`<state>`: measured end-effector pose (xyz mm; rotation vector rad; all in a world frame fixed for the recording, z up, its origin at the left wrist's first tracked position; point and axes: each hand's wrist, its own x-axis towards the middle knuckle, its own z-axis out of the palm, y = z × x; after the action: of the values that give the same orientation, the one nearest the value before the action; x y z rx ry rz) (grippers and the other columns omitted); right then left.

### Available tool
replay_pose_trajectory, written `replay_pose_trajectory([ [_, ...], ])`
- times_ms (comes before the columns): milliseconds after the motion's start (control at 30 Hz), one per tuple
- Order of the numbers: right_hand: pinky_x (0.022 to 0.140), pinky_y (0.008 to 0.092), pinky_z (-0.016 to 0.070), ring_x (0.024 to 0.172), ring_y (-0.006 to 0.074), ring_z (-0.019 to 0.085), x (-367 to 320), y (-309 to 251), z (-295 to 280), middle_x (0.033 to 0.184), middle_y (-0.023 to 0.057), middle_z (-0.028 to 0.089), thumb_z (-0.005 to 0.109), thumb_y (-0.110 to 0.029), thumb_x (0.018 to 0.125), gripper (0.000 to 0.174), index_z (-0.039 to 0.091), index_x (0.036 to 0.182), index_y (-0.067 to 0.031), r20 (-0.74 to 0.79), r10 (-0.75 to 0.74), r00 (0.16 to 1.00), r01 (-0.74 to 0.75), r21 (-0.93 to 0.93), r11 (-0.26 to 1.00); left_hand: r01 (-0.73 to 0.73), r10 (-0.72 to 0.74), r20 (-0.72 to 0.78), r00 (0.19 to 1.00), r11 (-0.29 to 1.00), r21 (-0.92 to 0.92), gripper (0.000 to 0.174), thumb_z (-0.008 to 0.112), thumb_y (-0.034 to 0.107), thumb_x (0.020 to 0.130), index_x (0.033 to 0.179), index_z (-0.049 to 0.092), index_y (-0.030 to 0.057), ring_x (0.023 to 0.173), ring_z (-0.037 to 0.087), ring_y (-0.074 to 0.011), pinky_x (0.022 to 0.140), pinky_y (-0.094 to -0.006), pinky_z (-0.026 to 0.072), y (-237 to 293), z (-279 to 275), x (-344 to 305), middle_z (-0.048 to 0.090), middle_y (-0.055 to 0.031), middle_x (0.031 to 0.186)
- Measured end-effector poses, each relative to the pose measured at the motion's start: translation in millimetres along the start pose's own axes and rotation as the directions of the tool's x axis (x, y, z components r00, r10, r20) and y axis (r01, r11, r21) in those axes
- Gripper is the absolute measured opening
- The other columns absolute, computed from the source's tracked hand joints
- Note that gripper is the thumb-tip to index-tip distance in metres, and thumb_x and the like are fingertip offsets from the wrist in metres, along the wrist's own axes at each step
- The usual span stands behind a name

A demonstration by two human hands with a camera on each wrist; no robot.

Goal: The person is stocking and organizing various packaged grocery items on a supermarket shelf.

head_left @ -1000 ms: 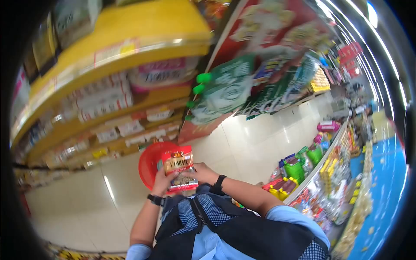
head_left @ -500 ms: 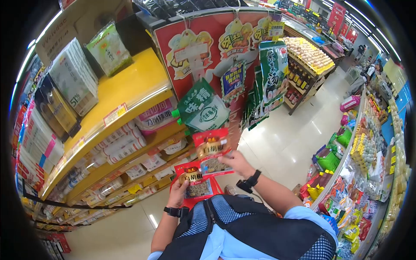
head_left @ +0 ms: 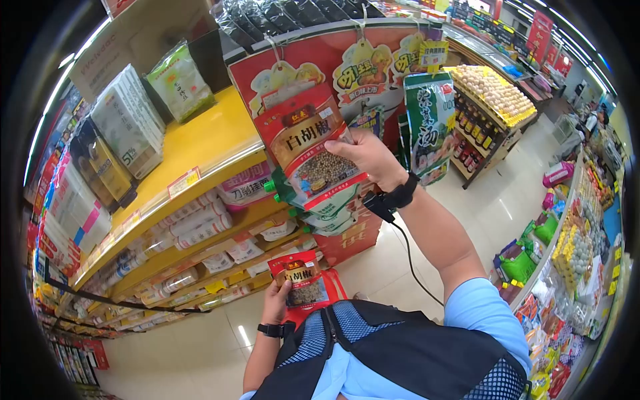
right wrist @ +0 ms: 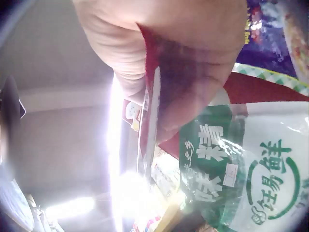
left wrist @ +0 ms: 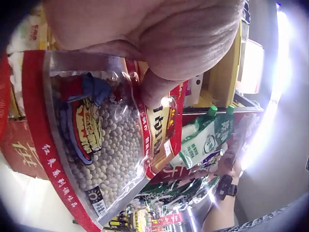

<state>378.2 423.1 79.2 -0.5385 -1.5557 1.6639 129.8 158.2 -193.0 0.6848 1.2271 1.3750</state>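
Note:
My left hand (head_left: 273,303) pinches a red-edged clear packet of white peppercorns (head_left: 305,295), thumb on its front, low before the vest. In the left wrist view, pale round peppercorns fill this packet (left wrist: 113,150) below the hand. Higher and farther forward, my right hand (head_left: 372,159) grips a second red packet of white peppercorns (head_left: 310,147), thumb across its front. That packet stands before the hanging display and overlaps green-and-white seasoning bags (head_left: 333,217). From the right wrist it appears edge-on, beside a green-and-white bag (right wrist: 273,166).
A red display panel (head_left: 360,233) carries hanging packets, including a green soup packet (head_left: 429,117). Yellow shelves (head_left: 213,133) with noodle packs run along the left. An egg stand (head_left: 490,97) is farther back; bagged goods (head_left: 520,263) line the right. Something red (head_left: 335,285) shows behind the lower packet.
Both hands were together over a red basket; then the right hand parted with one packet and raised it forward to the display. The left hand stays low with the other.

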Motion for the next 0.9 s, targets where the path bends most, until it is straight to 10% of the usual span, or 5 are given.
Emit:
replay_pose_trajectory([
  [900,0.073,0.0242,0.0512,0.081,0.0116,0.064,2.6,-2.8,-6.2,0.095,0.0074,0.066,0.061,-0.018,0.089,0.029,0.060,0.107,0.0054,0.019,0.191,0.981,-0.191,0.194,0.962,-0.257,0.253,-0.130,0.959,0.966,-0.020,0.027,0.057,0.014,0.096,0.119,0.057,-0.0014,0.099,0.059,-0.0123,0.090,-0.0276,0.0451,70.7,68.8,-14.7,0.065,-0.0058,0.110],
])
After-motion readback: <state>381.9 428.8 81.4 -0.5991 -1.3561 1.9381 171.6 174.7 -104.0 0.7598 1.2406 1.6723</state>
